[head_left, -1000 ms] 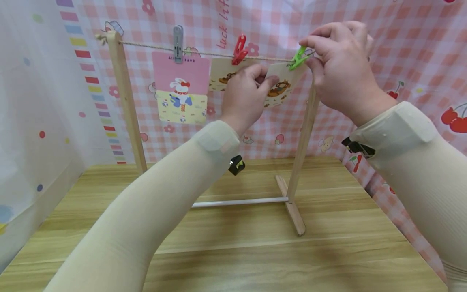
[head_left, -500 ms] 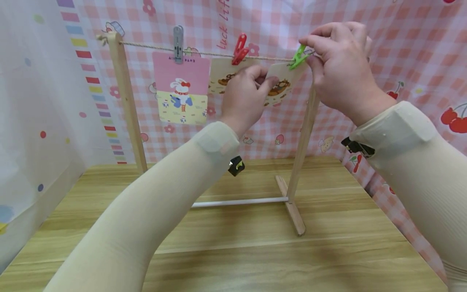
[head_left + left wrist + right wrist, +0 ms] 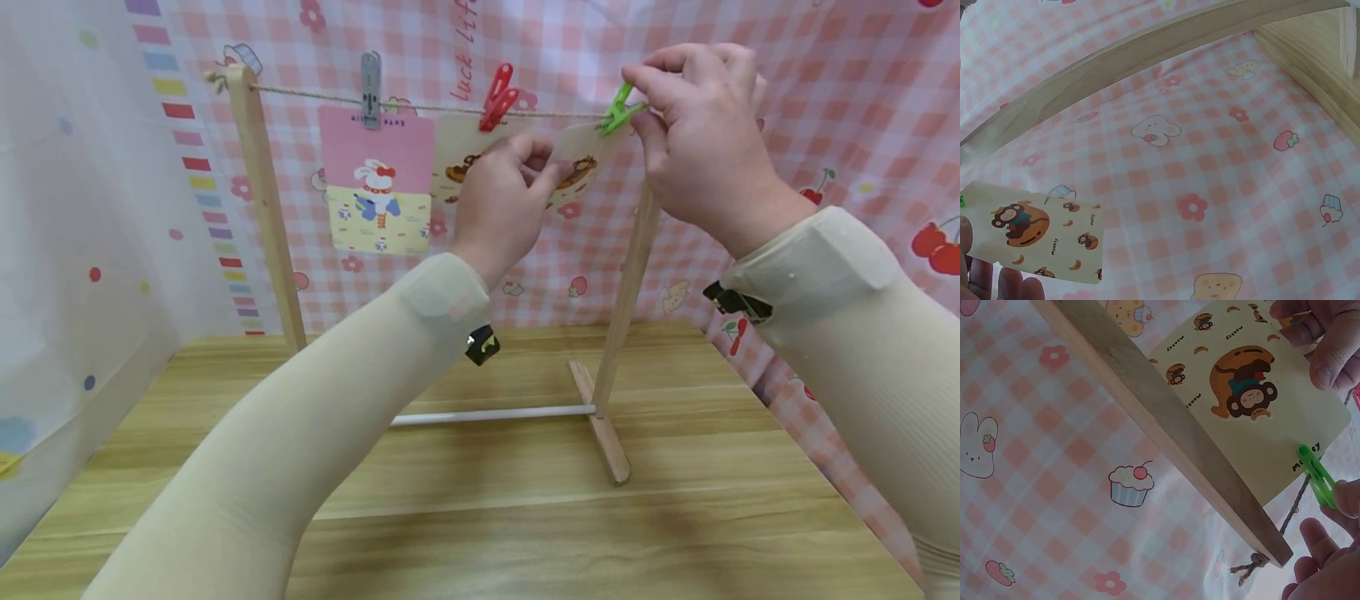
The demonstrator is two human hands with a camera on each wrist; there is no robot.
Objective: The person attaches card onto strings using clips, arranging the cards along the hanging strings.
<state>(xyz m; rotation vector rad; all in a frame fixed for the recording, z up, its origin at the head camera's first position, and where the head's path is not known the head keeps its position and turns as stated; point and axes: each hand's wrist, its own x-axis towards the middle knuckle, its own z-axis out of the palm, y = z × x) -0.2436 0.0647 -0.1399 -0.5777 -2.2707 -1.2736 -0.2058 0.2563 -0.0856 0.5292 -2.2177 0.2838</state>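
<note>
In the head view, my left hand (image 3: 501, 204) pinches the left edge of a cream card (image 3: 587, 150) printed with a monkey. My right hand (image 3: 708, 137) pinches the handles of a green clothespin (image 3: 619, 112) between thumb and index finger. That clothespin sits at the card's top edge on the twine (image 3: 442, 108); the right wrist view shows its tip (image 3: 1304, 452) over the card's printed word. The card's monkey picture (image 3: 1019, 225) also shows at lower left in the left wrist view, beside my left fingers.
A grey clothespin (image 3: 371, 92) holds a pink and yellow rabbit card (image 3: 378, 183) on the twine. Beside it, a red clothespin (image 3: 497, 98) holds another cream card (image 3: 455, 146), partly behind my left hand. Wooden posts (image 3: 266, 200) carry the twine above the wooden table (image 3: 480, 517).
The green clothespin and the twine near it have risen slightly. The monkey card has tilted, its lower edge moving up. Both hands keep their hold.
</note>
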